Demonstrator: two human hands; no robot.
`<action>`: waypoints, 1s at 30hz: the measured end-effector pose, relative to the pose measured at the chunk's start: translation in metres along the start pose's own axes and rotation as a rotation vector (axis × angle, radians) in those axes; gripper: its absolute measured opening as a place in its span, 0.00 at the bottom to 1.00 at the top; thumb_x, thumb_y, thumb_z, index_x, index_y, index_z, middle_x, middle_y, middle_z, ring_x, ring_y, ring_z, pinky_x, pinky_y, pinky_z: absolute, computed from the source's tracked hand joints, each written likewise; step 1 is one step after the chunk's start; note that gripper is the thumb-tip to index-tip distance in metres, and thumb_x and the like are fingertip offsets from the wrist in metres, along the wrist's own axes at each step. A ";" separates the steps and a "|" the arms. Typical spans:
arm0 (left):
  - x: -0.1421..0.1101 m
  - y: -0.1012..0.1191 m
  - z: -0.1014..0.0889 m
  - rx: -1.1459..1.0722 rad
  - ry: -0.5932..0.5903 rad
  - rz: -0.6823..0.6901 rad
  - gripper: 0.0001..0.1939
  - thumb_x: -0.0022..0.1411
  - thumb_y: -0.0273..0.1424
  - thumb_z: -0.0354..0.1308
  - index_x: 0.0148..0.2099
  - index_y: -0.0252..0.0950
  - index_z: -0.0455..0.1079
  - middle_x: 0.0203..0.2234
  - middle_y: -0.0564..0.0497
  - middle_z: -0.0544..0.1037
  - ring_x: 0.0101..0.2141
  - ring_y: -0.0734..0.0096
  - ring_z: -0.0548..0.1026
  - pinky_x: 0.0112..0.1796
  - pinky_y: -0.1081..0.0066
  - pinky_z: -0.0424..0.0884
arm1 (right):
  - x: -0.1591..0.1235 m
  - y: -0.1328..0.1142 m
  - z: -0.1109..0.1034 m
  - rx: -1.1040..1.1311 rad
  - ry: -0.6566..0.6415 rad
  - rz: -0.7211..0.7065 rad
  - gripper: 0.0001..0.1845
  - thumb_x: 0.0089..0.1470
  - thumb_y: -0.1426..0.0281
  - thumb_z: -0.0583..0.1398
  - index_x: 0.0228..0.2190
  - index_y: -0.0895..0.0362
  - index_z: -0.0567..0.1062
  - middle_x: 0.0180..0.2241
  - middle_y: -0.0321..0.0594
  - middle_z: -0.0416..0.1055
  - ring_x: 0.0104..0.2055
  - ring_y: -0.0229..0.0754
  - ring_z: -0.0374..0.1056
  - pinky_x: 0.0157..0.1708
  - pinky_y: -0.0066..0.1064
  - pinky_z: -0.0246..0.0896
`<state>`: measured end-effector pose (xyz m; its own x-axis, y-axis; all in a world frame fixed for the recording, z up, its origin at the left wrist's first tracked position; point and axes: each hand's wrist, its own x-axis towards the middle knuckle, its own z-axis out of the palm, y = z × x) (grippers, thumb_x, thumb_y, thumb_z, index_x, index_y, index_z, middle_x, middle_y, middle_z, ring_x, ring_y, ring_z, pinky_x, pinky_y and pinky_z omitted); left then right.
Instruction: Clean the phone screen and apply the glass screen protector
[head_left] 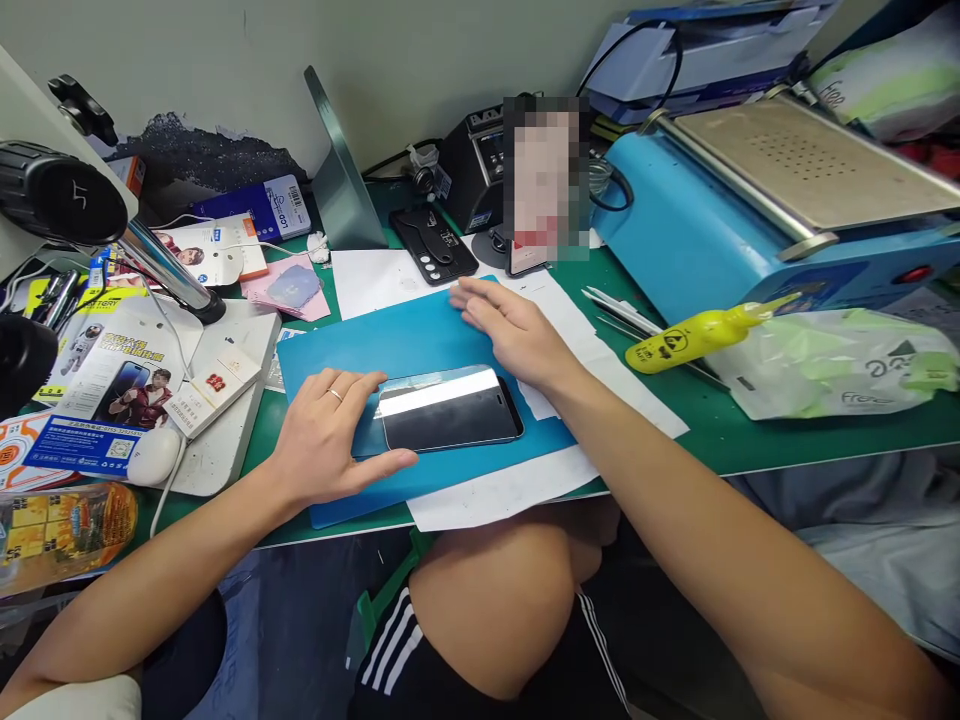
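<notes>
A smartphone (pixel 454 420) lies face up on a blue mat (pixel 337 345), its dark glossy screen reflecting a bright band. A clear glass-like sheet seems to cover it, slightly offset from the phone's right edge. My left hand (pixel 326 430), wearing a ring, is at the phone's left end, with thumb and fingers spread around that end; whether it touches the phone I cannot tell. Just beyond the phone's far right corner, my right hand (pixel 510 325) hovers over or rests on the mat's far edge, fingers stretched out and holding nothing.
White paper sheets (pixel 480 500) lie under the mat. At right stand a blue machine with a metal plate (pixel 675 220), a yellow bottle (pixel 675 340) and a plastic packet (pixel 840 365). A black phone case (pixel 433 245) lies behind; boxes and a metal stand post (pixel 172 265) crowd the left.
</notes>
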<state>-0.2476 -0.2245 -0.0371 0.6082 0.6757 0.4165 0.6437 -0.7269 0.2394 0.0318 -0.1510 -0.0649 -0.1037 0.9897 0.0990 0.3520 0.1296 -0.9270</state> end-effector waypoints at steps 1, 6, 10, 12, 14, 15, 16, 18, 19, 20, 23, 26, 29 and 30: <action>0.000 -0.001 0.000 -0.006 0.007 -0.005 0.39 0.71 0.61 0.47 0.61 0.30 0.69 0.44 0.38 0.81 0.41 0.53 0.74 0.42 0.57 0.67 | -0.003 -0.002 -0.001 -0.011 0.013 -0.012 0.31 0.68 0.53 0.56 0.66 0.52 0.68 0.68 0.47 0.67 0.71 0.56 0.62 0.70 0.56 0.57; -0.001 -0.003 0.000 -0.093 0.002 -0.107 0.42 0.70 0.65 0.43 0.65 0.34 0.65 0.49 0.39 0.80 0.47 0.51 0.75 0.47 0.56 0.67 | -0.042 -0.020 -0.007 0.101 -0.163 -0.196 0.37 0.67 0.42 0.54 0.67 0.49 0.68 0.65 0.46 0.71 0.68 0.53 0.67 0.68 0.52 0.63; -0.001 -0.002 0.000 -0.153 -0.001 -0.155 0.43 0.70 0.66 0.38 0.65 0.35 0.62 0.52 0.40 0.79 0.48 0.53 0.74 0.50 0.56 0.66 | -0.075 -0.029 0.002 0.096 -0.361 -0.319 0.53 0.53 0.32 0.56 0.71 0.46 0.62 0.70 0.46 0.64 0.71 0.59 0.61 0.69 0.56 0.60; -0.001 -0.002 0.000 -0.178 -0.002 -0.150 0.43 0.71 0.66 0.38 0.66 0.35 0.61 0.53 0.40 0.78 0.48 0.53 0.74 0.50 0.56 0.65 | -0.082 -0.034 0.013 0.071 -0.363 -0.349 0.58 0.49 0.35 0.64 0.73 0.43 0.55 0.73 0.46 0.58 0.74 0.60 0.56 0.70 0.57 0.57; -0.001 -0.003 0.001 -0.201 -0.022 -0.136 0.43 0.70 0.66 0.39 0.66 0.35 0.60 0.55 0.40 0.78 0.50 0.53 0.74 0.51 0.56 0.65 | -0.084 -0.039 0.026 0.065 -0.291 -0.343 0.55 0.52 0.43 0.69 0.73 0.42 0.55 0.73 0.45 0.58 0.74 0.57 0.55 0.71 0.55 0.55; -0.001 -0.003 0.001 -0.212 -0.036 -0.129 0.44 0.69 0.67 0.40 0.66 0.36 0.60 0.56 0.39 0.77 0.50 0.53 0.74 0.52 0.56 0.64 | -0.084 -0.042 0.032 0.077 -0.247 -0.333 0.52 0.55 0.47 0.69 0.72 0.42 0.56 0.72 0.45 0.59 0.74 0.55 0.56 0.71 0.54 0.55; -0.001 -0.003 0.001 -0.223 -0.050 -0.123 0.44 0.68 0.68 0.40 0.66 0.36 0.60 0.56 0.39 0.77 0.51 0.52 0.74 0.52 0.55 0.64 | -0.083 -0.044 0.037 0.095 -0.210 -0.327 0.48 0.57 0.50 0.69 0.72 0.43 0.58 0.71 0.46 0.61 0.73 0.53 0.57 0.71 0.53 0.55; -0.001 -0.003 0.002 -0.238 -0.073 -0.113 0.46 0.67 0.69 0.40 0.67 0.37 0.59 0.57 0.39 0.77 0.52 0.51 0.74 0.53 0.55 0.64 | -0.082 -0.047 0.045 0.132 -0.175 -0.334 0.45 0.59 0.53 0.69 0.71 0.46 0.60 0.69 0.48 0.65 0.72 0.53 0.60 0.71 0.52 0.56; -0.001 -0.003 0.002 -0.242 -0.083 -0.107 0.47 0.66 0.69 0.40 0.68 0.37 0.59 0.57 0.39 0.77 0.52 0.51 0.74 0.53 0.54 0.64 | -0.082 -0.049 0.048 0.145 -0.173 -0.351 0.45 0.58 0.53 0.69 0.70 0.47 0.60 0.68 0.49 0.66 0.71 0.53 0.61 0.70 0.51 0.58; 0.000 -0.003 0.002 -0.244 -0.090 -0.099 0.47 0.66 0.70 0.41 0.69 0.37 0.57 0.57 0.38 0.77 0.52 0.51 0.74 0.54 0.54 0.64 | -0.082 -0.050 0.050 0.150 -0.176 -0.377 0.46 0.58 0.53 0.69 0.70 0.48 0.59 0.67 0.50 0.67 0.71 0.54 0.63 0.69 0.51 0.60; 0.000 -0.002 0.003 -0.239 -0.100 -0.058 0.49 0.65 0.69 0.45 0.73 0.39 0.53 0.59 0.38 0.75 0.55 0.49 0.73 0.56 0.53 0.64 | -0.084 -0.052 0.048 0.095 -0.155 -0.509 0.45 0.60 0.56 0.69 0.71 0.49 0.58 0.65 0.52 0.69 0.67 0.54 0.67 0.65 0.50 0.66; 0.000 -0.002 0.004 -0.243 -0.117 -0.030 0.53 0.63 0.71 0.46 0.75 0.40 0.48 0.65 0.35 0.70 0.61 0.45 0.70 0.60 0.50 0.62 | -0.085 -0.056 0.031 -0.043 -0.032 -0.650 0.44 0.61 0.60 0.68 0.72 0.48 0.58 0.63 0.51 0.69 0.65 0.56 0.68 0.64 0.53 0.68; 0.000 -0.004 0.004 -0.251 -0.110 -0.031 0.59 0.59 0.73 0.48 0.77 0.38 0.43 0.68 0.33 0.66 0.63 0.42 0.68 0.62 0.48 0.61 | -0.083 -0.055 0.001 -0.302 0.041 -0.704 0.46 0.59 0.61 0.68 0.73 0.46 0.57 0.59 0.50 0.70 0.61 0.58 0.70 0.60 0.52 0.72; 0.000 -0.004 0.004 -0.253 -0.103 -0.039 0.60 0.58 0.73 0.49 0.77 0.38 0.44 0.67 0.32 0.66 0.63 0.42 0.68 0.61 0.48 0.62 | -0.082 -0.052 -0.009 -0.399 0.020 -0.713 0.46 0.60 0.62 0.69 0.73 0.47 0.57 0.57 0.51 0.71 0.59 0.58 0.73 0.57 0.50 0.74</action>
<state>-0.2484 -0.2212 -0.0416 0.6378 0.7033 0.3141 0.5390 -0.6988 0.4702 0.0306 -0.2385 -0.0216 -0.4124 0.6612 0.6267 0.5126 0.7371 -0.4404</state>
